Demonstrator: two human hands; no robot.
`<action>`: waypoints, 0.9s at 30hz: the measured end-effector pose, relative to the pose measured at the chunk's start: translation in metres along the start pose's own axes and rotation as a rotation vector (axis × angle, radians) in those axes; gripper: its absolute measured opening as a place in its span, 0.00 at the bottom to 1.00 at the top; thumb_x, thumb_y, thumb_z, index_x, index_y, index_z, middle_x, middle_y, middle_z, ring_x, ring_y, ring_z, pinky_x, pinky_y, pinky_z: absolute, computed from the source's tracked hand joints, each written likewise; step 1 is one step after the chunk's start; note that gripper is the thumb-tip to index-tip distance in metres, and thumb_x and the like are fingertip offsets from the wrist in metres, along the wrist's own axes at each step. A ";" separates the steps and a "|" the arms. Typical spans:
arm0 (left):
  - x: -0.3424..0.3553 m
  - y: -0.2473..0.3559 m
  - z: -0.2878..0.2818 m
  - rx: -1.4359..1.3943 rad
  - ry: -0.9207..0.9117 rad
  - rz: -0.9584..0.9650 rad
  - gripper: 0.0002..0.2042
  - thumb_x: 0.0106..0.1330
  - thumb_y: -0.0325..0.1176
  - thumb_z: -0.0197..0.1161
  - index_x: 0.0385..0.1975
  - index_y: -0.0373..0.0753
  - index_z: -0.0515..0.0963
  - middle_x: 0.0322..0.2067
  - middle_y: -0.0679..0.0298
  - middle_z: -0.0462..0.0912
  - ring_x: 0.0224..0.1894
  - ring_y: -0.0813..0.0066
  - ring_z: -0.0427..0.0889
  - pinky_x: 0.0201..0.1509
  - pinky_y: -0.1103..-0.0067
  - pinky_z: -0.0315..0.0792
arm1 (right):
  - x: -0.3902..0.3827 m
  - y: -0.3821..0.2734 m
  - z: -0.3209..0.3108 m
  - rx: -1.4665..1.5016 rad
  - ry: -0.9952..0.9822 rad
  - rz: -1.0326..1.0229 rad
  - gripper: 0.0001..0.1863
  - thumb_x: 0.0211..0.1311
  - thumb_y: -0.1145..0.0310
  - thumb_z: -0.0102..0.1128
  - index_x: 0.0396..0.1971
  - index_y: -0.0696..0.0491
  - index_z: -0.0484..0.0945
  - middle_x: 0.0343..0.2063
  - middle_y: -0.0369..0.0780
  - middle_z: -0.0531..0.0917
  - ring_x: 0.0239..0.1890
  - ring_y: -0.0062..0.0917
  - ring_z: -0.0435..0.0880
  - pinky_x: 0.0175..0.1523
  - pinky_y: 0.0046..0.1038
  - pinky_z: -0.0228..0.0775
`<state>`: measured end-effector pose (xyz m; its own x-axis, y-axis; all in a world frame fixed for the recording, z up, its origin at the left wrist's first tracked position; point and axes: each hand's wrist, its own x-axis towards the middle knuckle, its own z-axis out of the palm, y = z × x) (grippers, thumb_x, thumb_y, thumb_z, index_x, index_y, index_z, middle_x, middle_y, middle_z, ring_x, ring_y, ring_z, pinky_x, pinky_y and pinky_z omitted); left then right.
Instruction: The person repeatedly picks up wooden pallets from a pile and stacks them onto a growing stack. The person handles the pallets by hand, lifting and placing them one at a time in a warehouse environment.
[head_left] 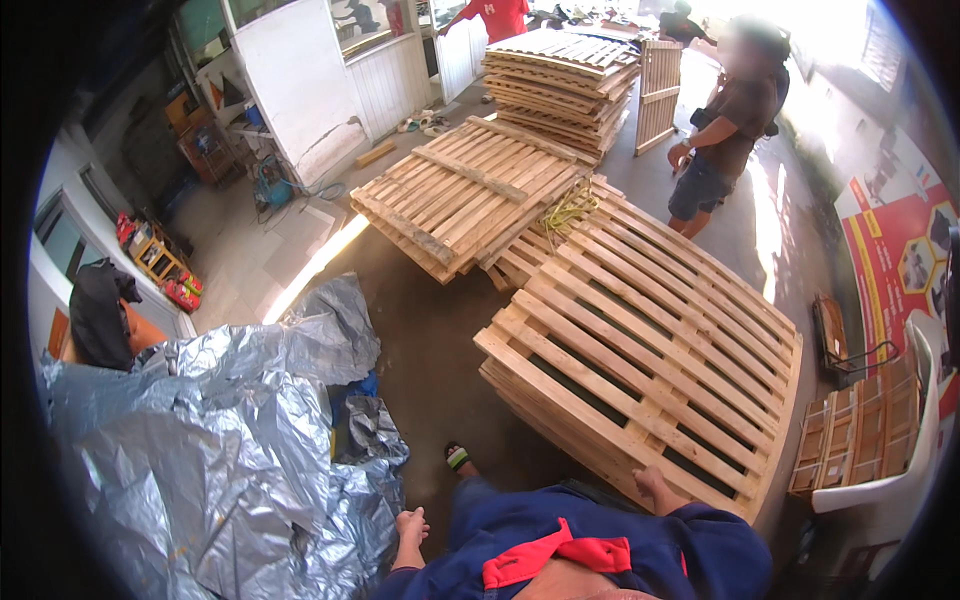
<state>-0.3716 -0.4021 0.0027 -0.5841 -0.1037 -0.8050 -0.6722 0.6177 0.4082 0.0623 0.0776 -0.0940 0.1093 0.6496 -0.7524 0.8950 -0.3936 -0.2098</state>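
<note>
A stack of wooden pallets [640, 320] with slatted tops stands in front of me on the right. My right hand [652, 486] is at the near edge of the top pallet, its fingers closed over the wood. Low on the left, my left hand [411, 522] hangs with curled fingers beside a crumpled silver tarp [240, 450]; whether anything small is inside them is hidden. Past the near stack lies another pile of pallets [470, 185], with a yellow-green rope [566, 212] lying between the two.
A tall pallet stack [560, 90] and an upright pallet [658, 98] stand farther back. One person [735, 120] in dark clothes is beyond the near stack; another in red [498, 16] is at the back. Wooden crates [865, 430] lie at the right, fire extinguishers [183, 292] at the left.
</note>
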 end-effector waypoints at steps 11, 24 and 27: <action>0.119 0.100 -0.057 -0.213 0.029 0.108 0.14 0.66 0.41 0.59 0.35 0.34 0.72 0.25 0.62 0.76 0.18 0.72 0.77 0.14 0.77 0.70 | -0.098 -0.301 0.048 -0.155 0.169 -0.576 0.21 0.58 0.53 0.56 0.29 0.59 0.82 0.18 0.45 0.83 0.20 0.31 0.83 0.31 0.32 0.78; 0.137 0.053 -0.077 -0.178 0.020 -0.072 0.16 0.64 0.42 0.60 0.29 0.33 0.73 0.18 0.58 0.75 0.15 0.69 0.76 0.12 0.75 0.67 | -0.083 -0.324 0.051 -0.448 0.035 -0.260 0.21 0.59 0.54 0.58 0.35 0.59 0.81 0.29 0.48 0.84 0.31 0.33 0.86 0.30 0.34 0.79; 0.135 0.063 -0.077 -0.306 0.029 0.039 0.17 0.64 0.48 0.60 0.28 0.38 0.69 0.15 0.62 0.71 0.13 0.70 0.72 0.14 0.74 0.67 | -0.079 -0.330 0.045 -0.517 0.251 -0.427 0.22 0.62 0.53 0.53 0.37 0.58 0.82 0.37 0.53 0.83 0.42 0.43 0.83 0.44 0.41 0.76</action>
<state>-0.5276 -0.4375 -0.0472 -0.6219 -0.1098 -0.7754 -0.7523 0.3589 0.5525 -0.2616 0.1272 0.0063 -0.2554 0.8328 -0.4911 0.9655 0.2464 -0.0842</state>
